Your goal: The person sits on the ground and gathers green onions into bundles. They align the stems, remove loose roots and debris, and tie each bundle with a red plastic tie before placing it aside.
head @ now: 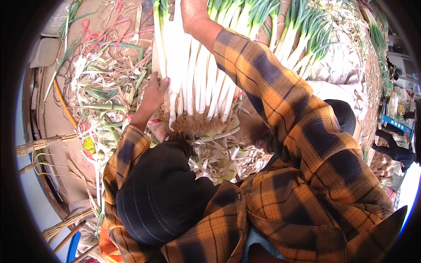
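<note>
Long green onions (204, 75) lie side by side, their white stalks running down to brown, matted roots (194, 125) nearest me and green leaves at the top. My left hand (154, 92) is at the left edge of the row near the roots, fingers and thumb apart, the thumb touching the outer stalks. Reaching over the row, my right hand (194, 13) is at the upper edge of the view, around a bright white stalk; the frame cuts it off, so its grip is unclear. Pink ties (154, 121) show beside the roots.
Loose husks and leaves (105, 82) litter the ground at left, with pink straps (121, 28) above. More green onions (302, 39) lie at right, by a pale sheet (345, 75). Tied bundles of sticks (49, 144) jut in at left. A person in dark clothes (396, 151) is at far right.
</note>
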